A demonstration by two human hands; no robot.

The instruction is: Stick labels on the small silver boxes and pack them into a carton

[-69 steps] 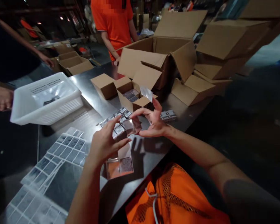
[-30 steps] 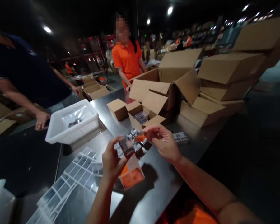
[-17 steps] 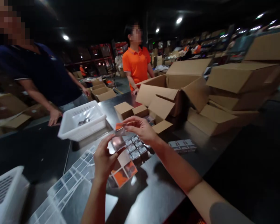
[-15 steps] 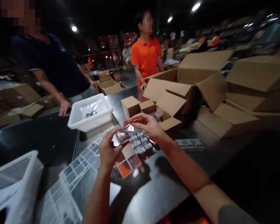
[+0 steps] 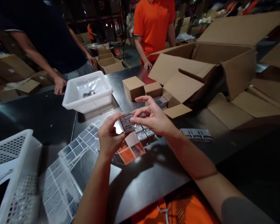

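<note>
The left hand is pinching a small shiny packet by its near edge, while the right hand is closing thumb and forefinger on its far edge, just above the table. This looks like the labelling step; next, the packet probably needs steadying and pressing flat. Beneath are lying more packets, label sheets, an open small carton.

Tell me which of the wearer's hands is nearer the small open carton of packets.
Right. The right hand sits just in front of the small open carton; the left hand is farther back and to the left, holding the small packet.
</note>
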